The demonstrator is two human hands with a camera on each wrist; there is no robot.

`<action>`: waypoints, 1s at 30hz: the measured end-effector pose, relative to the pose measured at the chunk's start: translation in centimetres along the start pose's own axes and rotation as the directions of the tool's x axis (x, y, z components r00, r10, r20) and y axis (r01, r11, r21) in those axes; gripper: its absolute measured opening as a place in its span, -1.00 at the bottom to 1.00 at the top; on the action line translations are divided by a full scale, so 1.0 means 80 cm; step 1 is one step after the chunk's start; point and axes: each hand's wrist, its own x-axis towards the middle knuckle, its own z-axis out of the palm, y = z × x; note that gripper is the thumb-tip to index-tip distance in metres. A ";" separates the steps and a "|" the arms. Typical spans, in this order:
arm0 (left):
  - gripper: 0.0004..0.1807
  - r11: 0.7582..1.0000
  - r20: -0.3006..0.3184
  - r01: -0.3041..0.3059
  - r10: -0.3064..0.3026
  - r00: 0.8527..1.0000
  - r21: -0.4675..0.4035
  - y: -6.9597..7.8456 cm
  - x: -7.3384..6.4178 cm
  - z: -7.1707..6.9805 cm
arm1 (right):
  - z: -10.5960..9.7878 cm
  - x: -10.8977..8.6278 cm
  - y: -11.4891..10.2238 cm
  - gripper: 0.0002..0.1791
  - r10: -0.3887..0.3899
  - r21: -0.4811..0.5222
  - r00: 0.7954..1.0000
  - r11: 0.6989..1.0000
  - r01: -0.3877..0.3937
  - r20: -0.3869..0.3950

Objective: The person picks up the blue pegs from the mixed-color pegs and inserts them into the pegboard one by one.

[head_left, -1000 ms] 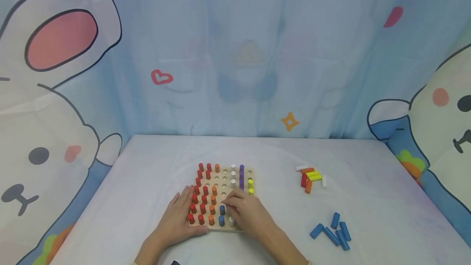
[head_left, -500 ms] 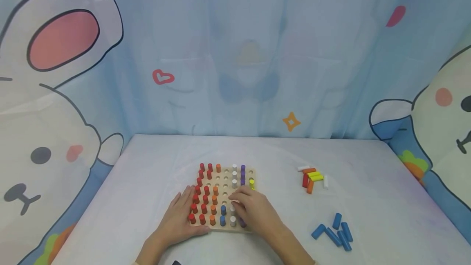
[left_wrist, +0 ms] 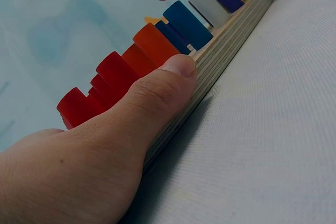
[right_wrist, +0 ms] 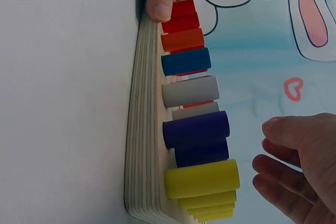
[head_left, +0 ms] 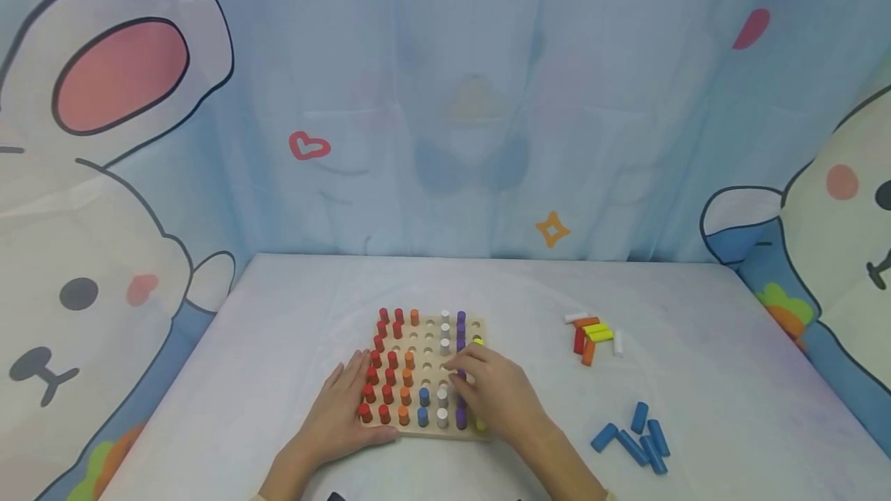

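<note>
A wooden pegboard [head_left: 421,431] holds rows of upright coloured pegs. In the head view my left hand [head_left: 334,404] rests along its left side, fingers straight. The thumb [left_wrist: 157,93] presses on the front edge in the left wrist view, beside the red pegs [left_wrist: 115,72]. Over the board's right half hovers my right hand [head_left: 501,393], fingers loosely bent, with nothing seen between thumb and fingers in the right wrist view. White [head_left: 442,417], purple [head_left: 461,417] and blue pegs [head_left: 422,417] stand near it. The hand hides part of the yellow column [right_wrist: 202,179].
Several loose blue pegs [head_left: 632,447] lie on the white-covered table [head_left: 696,377] at right. Behind them is a mixed pile with yellow pegs [head_left: 597,332], a red peg [head_left: 579,341] and white ones. A patterned curtain [head_left: 473,99] hangs at the table's back edge.
My right hand has moved to the right over the board, uncovering the front white and purple pegs and a white peg behind. My left hand stays in place.
</note>
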 end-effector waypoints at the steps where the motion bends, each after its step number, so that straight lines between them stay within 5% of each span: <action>1: 0.38 1.000 0.000 0.000 0.000 1.000 0.000 0.000 0.000 0.000 | -0.001 0.000 0.001 -0.81 0.008 0.000 1.000 1.000 -0.008 -0.002; 14: 0.39 1.000 0.002 0.007 -0.007 1.000 -0.001 0.001 0.000 -0.001 | -0.013 0.003 0.008 -0.79 0.149 0.129 0.987 0.979 -0.156 0.062; 30: 0.38 1.000 -0.002 0.006 -0.006 1.000 0.009 0.001 0.000 0.000 | -0.031 0.004 0.030 -0.71 0.192 0.091 0.981 0.977 -0.191 -0.006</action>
